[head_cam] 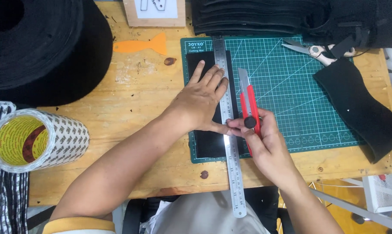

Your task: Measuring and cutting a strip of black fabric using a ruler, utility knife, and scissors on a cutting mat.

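Right hand [265,145] closed around a red box cutter [249,112], grip tight on the handle, thumb near the black knob. Blade tip pointing away from the body, right beside the edge of the steel ruler [227,125].

Left hand [202,99] pressed flat, fingers spread, no grip on anything, just pushing down. Fingertips on the ruler, palm on the black sheet [204,141] under it. Left thumb touching the right hand's fingers near the ruler.

Ruler long and shiny, running from the top of the green cutting mat [291,86] down past the near edge of the tabletop [135,130]. Black sheet lying on the left part of the mat, under the ruler.

Farther out on the wooden tabletop: a curvy black strip [360,108] on the right, partly on the mat. Scissors [312,50] with pale handles near the top right corner. Stack of black pieces [252,17] along the top edge. Orange fish-shaped cutout [141,44] above the left hand. Big black roll [40,47] at the top left. Roll of tape [35,139] with a yellow inside at the left edge.
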